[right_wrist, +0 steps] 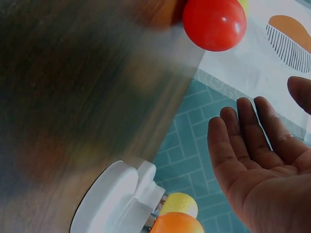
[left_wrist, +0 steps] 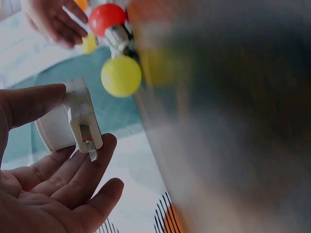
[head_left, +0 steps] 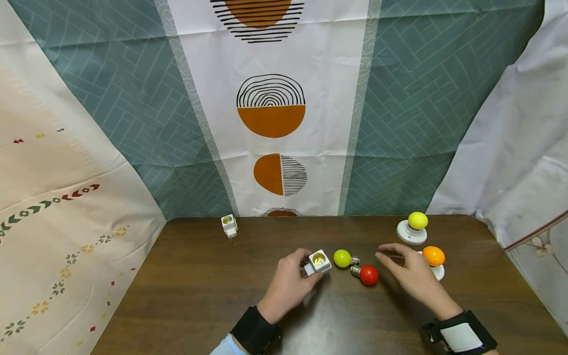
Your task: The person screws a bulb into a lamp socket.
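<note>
My left hand (head_left: 290, 282) pinches a white plug-in bulb socket (head_left: 319, 262) between thumb and fingers, its hollow facing up toward the head camera. In the left wrist view, metal prongs (left_wrist: 91, 149) stick out of the socket's plug end. Just right of it lie a yellow-green bulb (head_left: 342, 258) and a red bulb (head_left: 369, 275), their screw bases close together. My right hand (head_left: 412, 276) hovers with its fingers extended and nothing in them, between the red bulb and an orange bulb (head_left: 433, 256) set in a white round base (head_left: 438, 272).
Another yellow bulb (head_left: 418, 220) stands in a white round holder (head_left: 411, 233) at the back right of the brown table (head_left: 186, 296). A second white plug-in socket (head_left: 229, 226) lies near the back left edge. Patterned cloth (head_left: 275, 59) hangs behind the table.
</note>
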Demonstrator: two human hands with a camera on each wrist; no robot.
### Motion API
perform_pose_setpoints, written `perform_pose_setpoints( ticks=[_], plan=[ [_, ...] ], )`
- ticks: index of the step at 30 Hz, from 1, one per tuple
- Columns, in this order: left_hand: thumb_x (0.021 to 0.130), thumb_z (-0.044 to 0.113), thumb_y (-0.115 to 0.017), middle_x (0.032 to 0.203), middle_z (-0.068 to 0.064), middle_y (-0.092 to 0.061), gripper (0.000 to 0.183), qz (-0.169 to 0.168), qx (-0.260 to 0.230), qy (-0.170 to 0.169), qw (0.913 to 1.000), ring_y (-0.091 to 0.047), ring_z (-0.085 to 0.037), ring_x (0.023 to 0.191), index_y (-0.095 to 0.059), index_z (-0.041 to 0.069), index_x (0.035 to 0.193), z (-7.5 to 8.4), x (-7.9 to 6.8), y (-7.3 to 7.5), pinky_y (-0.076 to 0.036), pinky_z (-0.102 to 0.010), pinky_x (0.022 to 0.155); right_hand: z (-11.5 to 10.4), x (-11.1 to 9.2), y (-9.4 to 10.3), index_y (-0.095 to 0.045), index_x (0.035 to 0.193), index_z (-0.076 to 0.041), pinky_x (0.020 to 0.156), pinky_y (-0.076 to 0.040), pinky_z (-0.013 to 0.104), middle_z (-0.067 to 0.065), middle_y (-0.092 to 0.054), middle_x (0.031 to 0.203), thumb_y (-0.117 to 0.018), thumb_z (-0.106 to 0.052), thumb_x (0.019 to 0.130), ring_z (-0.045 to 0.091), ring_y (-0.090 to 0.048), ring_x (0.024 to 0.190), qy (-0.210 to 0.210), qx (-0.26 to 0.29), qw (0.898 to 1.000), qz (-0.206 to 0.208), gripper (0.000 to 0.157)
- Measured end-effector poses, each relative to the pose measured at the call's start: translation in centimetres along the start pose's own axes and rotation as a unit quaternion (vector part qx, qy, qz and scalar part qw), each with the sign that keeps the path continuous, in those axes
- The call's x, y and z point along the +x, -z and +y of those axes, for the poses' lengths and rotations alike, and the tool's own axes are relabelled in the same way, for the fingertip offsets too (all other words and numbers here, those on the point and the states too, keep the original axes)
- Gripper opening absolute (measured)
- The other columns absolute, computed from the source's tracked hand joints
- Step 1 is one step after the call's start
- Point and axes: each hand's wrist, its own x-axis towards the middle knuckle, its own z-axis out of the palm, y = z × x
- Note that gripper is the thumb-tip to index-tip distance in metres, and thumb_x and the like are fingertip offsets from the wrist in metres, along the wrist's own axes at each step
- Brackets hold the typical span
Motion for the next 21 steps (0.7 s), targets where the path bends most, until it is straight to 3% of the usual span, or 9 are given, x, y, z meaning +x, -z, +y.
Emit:
perform_pose_setpoints(
  ticks=[8,14,21],
  plan=[
    [0.077,0.026,-0.074,0.100,0.009,-0.058,0.037,0.004,0.009,-0.032,0.9994,-0.055,-0.005,0.086,-0.059,0.017,0.109,1.2,-0.8,-0.4,-0.044,-0.020,0.071,0.0,-0.3,-0.8,-0.058,0.118,-0.009,0.080,-0.048,0.039,0.006,-0.060,0.114,-0.059,-0.053,0.085,0.024,-0.059,0.098,-0.002,-0.001,1.000,-0.011,0.055],
    [0.078,0.026,-0.073,0.101,0.010,-0.057,0.036,0.000,0.002,-0.028,0.9996,-0.054,-0.004,0.086,-0.058,0.019,0.110,1.5,-0.9,-0.2,-0.044,-0.020,0.071,0.0,-0.4,-1.4,-0.055,0.123,-0.010,0.084,-0.046,0.042,0.007,-0.057,0.119,-0.065,-0.057,0.078,0.026,-0.055,0.105,0.012,-0.028,0.999,-0.027,0.066],
    [0.076,0.025,-0.074,0.100,0.010,-0.057,0.037,0.011,0.008,-0.032,0.9994,-0.054,-0.006,0.086,-0.059,0.018,0.108,1.3,-1.0,-0.1,-0.044,-0.021,0.072,0.2,-0.6,-2.4,-0.058,0.120,-0.007,0.088,-0.043,0.046,0.008,-0.058,0.117,-0.073,-0.051,0.073,0.026,-0.052,0.108,0.041,-0.052,0.997,-0.030,0.066]
  ],
)
